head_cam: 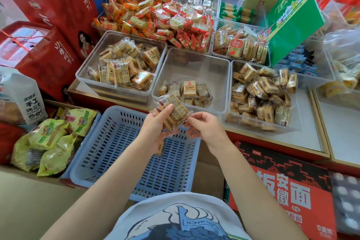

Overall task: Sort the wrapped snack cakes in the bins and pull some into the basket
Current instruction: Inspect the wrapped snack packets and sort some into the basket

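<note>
My left hand grips a stack of several clear-wrapped tan snack cakes above the far rim of the blue slotted basket. My right hand pinches the wrapper end at the stack's right side. One cake shows below my left palm, over the basket. Beyond stand three clear bins: the left bin is heaped with cakes, the middle bin holds a few cakes at its near side, and the right bin is piled high.
Behind the bins lie heaps of orange and red wrapped snacks and more clear bins. Red gift boxes stand at left, yellow-green snack bags beside the basket, a tilted green box at right, a red noodle carton below the counter.
</note>
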A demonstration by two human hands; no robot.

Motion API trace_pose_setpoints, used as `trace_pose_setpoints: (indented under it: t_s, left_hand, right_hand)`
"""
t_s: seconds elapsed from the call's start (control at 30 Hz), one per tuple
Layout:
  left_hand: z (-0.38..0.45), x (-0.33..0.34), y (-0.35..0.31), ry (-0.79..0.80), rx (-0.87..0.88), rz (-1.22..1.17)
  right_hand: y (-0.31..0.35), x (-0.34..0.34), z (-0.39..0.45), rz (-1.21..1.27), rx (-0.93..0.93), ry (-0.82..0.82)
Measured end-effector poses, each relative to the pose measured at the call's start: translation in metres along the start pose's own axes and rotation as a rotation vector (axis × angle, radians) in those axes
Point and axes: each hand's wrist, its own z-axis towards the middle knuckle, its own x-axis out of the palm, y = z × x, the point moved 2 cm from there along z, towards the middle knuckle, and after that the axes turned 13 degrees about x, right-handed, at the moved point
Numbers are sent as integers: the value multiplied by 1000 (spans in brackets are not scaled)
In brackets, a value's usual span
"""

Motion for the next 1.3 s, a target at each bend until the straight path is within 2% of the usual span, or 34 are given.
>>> trace_pose_setpoints:
  t_s: [0.33, 0.5, 0.63, 0.77, 1.0, 1.13, 1.23, 1.3]
  left_hand:
    - [-1, 3, 3, 74, -23, -7]
    - [-1, -2, 2, -4, -88, -111]
    - [-1, -3, -2, 82, -23, -32]
    - [-6, 2, -4, 149, -4, -3]
    - [-8, 3, -3, 28, -35, -22]
    - [-7, 4, -8, 15, -25, -27]
    - [-6, 3, -7, 28, -34, 17]
    - [-3, 0, -6, 26, -16, 98]
  right_hand:
    - [3, -2, 0, 42, 14, -69]
    - [2, -9, -3, 111, 38, -54]
    - [2, -7, -5, 106, -3, 19]
    - [-1, -4, -3, 89, -9, 4]
    - [3, -8, -7, 76, -53, 101]
    - [7, -8, -10, 99, -69, 143]
    - [8, -8, -13, 49, -59, 86]
    - [10, -8, -15, -109, -43, -15]
